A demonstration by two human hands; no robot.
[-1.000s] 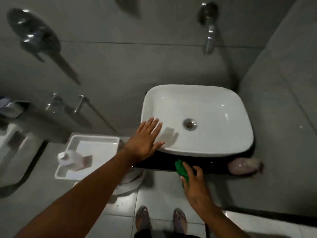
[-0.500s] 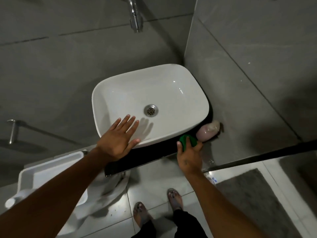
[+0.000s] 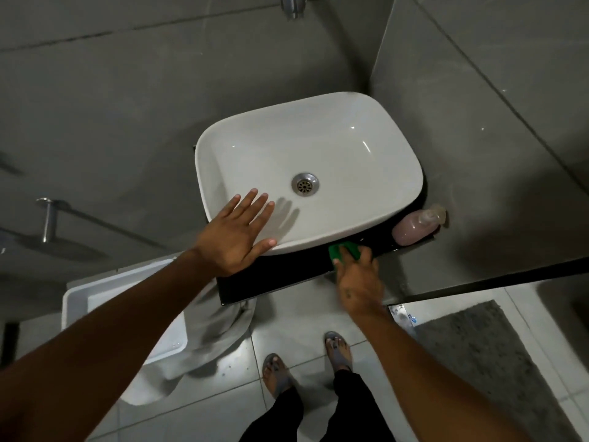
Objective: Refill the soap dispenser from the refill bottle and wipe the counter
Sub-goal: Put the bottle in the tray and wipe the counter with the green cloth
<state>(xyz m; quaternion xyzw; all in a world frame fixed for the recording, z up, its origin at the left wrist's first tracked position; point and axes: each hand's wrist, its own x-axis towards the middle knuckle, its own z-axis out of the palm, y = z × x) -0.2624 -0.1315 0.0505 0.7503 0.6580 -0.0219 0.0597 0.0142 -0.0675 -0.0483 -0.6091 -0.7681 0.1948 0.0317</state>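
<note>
A white basin (image 3: pixel 366 129) sits on a narrow black counter (image 3: pixel 280 275). My left hand (image 3: pixel 237 236) lies flat on the basin's near left rim, fingers spread, holding nothing. My right hand (image 3: pixel 358 275) presses a green cloth (image 3: pixel 344 250) onto the counter's front strip, just under the basin's near edge. A soap dispenser (image 3: pixel 416 228) with pinkish liquid stands on the counter's right end, against the wall, a short way right of the cloth. No refill bottle is in view.
A wall tap (image 3: pixel 293 6) hangs above the basin. A white toilet cistern (image 3: pixel 95 298) stands at the left below the counter. A grey wall closes the right side, a grey mat (image 3: pixel 484 362) lies on the tiled floor, and my feet (image 3: pixel 306 358) stand in sandals below.
My right hand has slid the green cloth to the right along the counter's front, toward the dispenser. The view has swung right, so the bottle on the cistern is out of frame. My left hand stays on the rim.
</note>
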